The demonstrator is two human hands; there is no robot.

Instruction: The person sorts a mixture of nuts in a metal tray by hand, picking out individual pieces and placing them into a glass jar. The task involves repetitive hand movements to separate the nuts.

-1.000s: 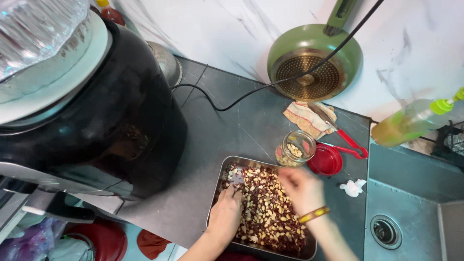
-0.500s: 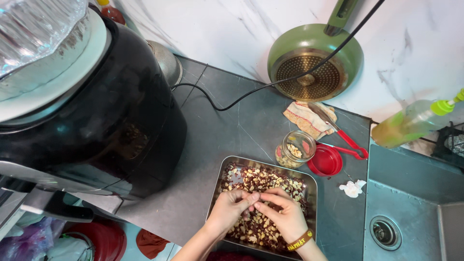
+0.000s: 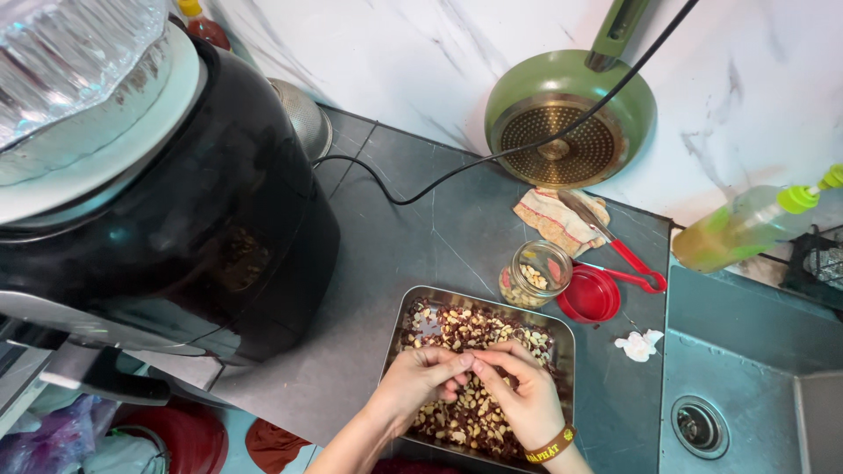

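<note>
A rectangular metal tray (image 3: 394,335) on the dark grey counter is full of roasted peanuts (image 3: 465,329), some skinned pale, some with red-brown skins. My left hand (image 3: 420,379) and my right hand (image 3: 521,395) meet over the middle of the tray, fingertips pressed together on a pinch of peanuts. An orange band circles my right wrist. Just beyond the tray stands an open glass jar (image 3: 536,274) with a few peanuts inside, its red lid (image 3: 589,297) lying beside it.
A large black air fryer (image 3: 176,202) fills the left, its cord (image 3: 492,154) crossing the counter. A green pan (image 3: 571,114) leans on the marble wall. A cloth (image 3: 553,218), red-handled scissors (image 3: 628,259), an oil bottle (image 3: 746,226) and a sink (image 3: 746,395) lie right.
My hands were spread apart in the peanuts a second ago; they have come together over the middle of the tray and now pinch peanuts between the fingertips.
</note>
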